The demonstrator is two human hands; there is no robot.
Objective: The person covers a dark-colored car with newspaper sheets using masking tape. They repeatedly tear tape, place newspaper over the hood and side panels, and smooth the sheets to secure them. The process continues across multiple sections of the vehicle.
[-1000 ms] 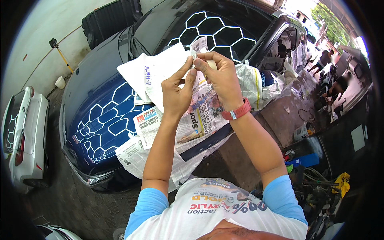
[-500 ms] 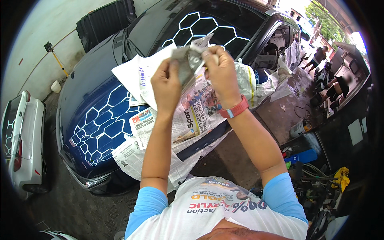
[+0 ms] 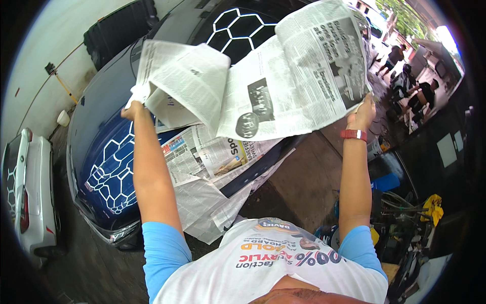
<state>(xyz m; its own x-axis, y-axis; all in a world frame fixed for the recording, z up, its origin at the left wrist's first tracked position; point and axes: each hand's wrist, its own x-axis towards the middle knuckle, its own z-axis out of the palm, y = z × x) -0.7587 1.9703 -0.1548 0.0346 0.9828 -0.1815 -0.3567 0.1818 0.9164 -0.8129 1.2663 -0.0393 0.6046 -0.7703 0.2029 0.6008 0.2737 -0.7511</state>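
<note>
A large newspaper sheet is stretched out between my hands above the dark blue car. My left hand is closed on its left end, where the paper is folded over itself. At the right end, my right hand pinches the lower corner, with a red watch on that wrist. Other newspaper pages lie below on the car's hood and fender. The raised sheet hides much of the windshield and the side of the car.
A white car stands at the left. Hoses and tools with a yellow cloth lie at the lower right, by a dark panel. Two other people are farther off at the right. A black ribbed object leans on the wall.
My hands have moved far apart, left hand to the left and right hand to the right. The bunched newspaper between them is now spread into a wide sheet.
</note>
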